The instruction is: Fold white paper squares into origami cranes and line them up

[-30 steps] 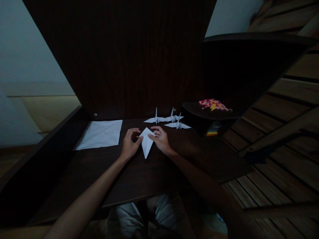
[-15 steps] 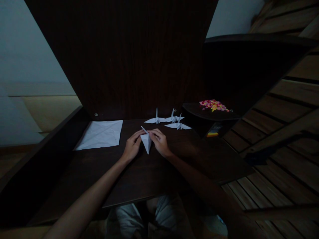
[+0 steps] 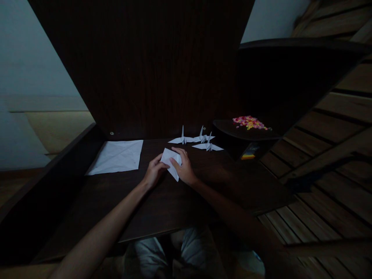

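A partly folded piece of white paper point(image 3: 169, 156), roughly diamond-shaped with one point towards me, is held between both hands above the dark desk point(image 3: 162, 211). My left hand point(image 3: 154, 170) pinches its left edge, thumb on top. From the right, my right hand point(image 3: 185, 167) grips it, with the thumb lying across the upper face and the fingers along the far right edge. The undersides of the paper and some fingertips are hidden. Just beyond my hands stand three white paper cranes point(image 3: 209, 147) with wings spread.
At the left of the desk lies a creased white paper sheet point(image 3: 117, 156). Small pink, red and yellow pieces point(image 3: 250, 122) are heaped on a curved shelf point(image 3: 223, 127) at the right. A raised side panel point(image 3: 52, 186) bounds the desk's left, and a tall dark back panel point(image 3: 145, 69) rises behind.
The folded paper has gone from a narrow, partly opened shape to a flatter, wider diamond facing up. My right thumb has moved onto its upper face. The cranes and sheet stay put.
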{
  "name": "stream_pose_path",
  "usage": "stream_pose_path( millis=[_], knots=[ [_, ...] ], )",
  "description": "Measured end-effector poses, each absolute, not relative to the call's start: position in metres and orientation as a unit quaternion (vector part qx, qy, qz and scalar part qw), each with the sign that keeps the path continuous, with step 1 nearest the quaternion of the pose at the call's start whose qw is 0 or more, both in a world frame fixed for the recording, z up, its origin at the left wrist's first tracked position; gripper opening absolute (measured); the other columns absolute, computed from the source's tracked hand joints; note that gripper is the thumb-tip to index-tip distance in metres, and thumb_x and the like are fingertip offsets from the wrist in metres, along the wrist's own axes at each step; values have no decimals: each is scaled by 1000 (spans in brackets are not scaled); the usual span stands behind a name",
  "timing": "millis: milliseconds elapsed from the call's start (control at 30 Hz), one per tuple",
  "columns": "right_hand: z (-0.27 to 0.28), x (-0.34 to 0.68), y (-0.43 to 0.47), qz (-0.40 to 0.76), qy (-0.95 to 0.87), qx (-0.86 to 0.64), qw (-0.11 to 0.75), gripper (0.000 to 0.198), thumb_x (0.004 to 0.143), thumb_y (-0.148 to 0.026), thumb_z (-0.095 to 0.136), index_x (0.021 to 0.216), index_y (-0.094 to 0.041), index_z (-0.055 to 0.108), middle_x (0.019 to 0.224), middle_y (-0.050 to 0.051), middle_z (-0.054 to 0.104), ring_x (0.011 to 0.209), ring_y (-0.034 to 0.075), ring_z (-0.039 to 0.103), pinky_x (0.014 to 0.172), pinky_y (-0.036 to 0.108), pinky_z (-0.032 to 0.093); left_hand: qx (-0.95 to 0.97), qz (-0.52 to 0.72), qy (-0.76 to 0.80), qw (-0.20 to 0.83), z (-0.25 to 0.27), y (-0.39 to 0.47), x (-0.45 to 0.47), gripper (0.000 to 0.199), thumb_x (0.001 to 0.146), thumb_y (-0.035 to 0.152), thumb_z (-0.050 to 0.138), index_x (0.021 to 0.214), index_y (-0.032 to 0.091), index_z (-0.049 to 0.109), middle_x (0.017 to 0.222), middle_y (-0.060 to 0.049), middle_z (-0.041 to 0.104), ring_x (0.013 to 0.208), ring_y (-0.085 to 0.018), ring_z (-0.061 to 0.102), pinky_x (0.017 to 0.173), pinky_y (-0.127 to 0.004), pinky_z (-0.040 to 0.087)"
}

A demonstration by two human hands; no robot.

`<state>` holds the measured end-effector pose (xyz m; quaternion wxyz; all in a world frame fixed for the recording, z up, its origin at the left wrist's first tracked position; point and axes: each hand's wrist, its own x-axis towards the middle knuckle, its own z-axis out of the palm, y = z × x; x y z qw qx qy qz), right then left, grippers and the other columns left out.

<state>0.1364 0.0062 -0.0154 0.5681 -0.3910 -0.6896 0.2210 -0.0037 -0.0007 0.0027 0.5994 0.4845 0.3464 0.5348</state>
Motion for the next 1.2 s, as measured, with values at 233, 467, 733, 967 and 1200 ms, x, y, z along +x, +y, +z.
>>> stream_pose_path(
  millis=[233, 467, 733, 967, 1200],
  knots=[
    [-12, 132, -3, 349, -687, -307, 559, 56, 95, -46, 35, 145, -26, 20, 149, 8, 33, 138, 19, 29, 114, 41, 22, 499, 501, 344, 618, -4, 0, -2, 42, 62, 24, 73, 101, 14, 65, 84, -3, 69, 75, -18, 62, 71, -29, 48],
    [-14, 138, 11, 402, -585, -304, 635, 46, 92, -44, 37, 134, -25, 39, 144, 9, 41, 125, 20, 47, 106, 40, 35, 507, 516, 357, 591, 0, 2, -7, 52, 63, 34, 76, 108, 16, 60, 87, -3, 67, 72, -16, 61, 65, -25, 47],
    [-24, 141, 19, 427, -589, -356, 587, 35, 74, -36, 67, 105, -20, 61, 106, 6, 65, 95, 19, 62, 80, 30, 50, 535, 516, 364, 562, -6, 9, -13, 50, 68, 39, 74, 108, 14, 60, 74, 0, 61, 60, -12, 54, 55, -21, 42],
    [-20, 143, 20, 406, -558, -388, 611, 27, 65, -35, 73, 83, -16, 65, 75, 3, 66, 68, 15, 61, 62, 26, 50, 570, 501, 391, 521, -6, 12, -13, 48, 72, 46, 68, 106, 13, 63, 74, -1, 64, 61, -13, 55, 54, -21, 42],
    [-13, 151, 22, 480, -491, -407, 602, 28, 60, -32, 75, 79, -17, 62, 71, 1, 65, 62, 14, 62, 49, 22, 49, 537, 506, 406, 540, -2, 15, -18, 55, 66, 45, 72, 108, 11, 62, 78, -6, 69, 70, -19, 63, 60, -27, 49]
  ],
)
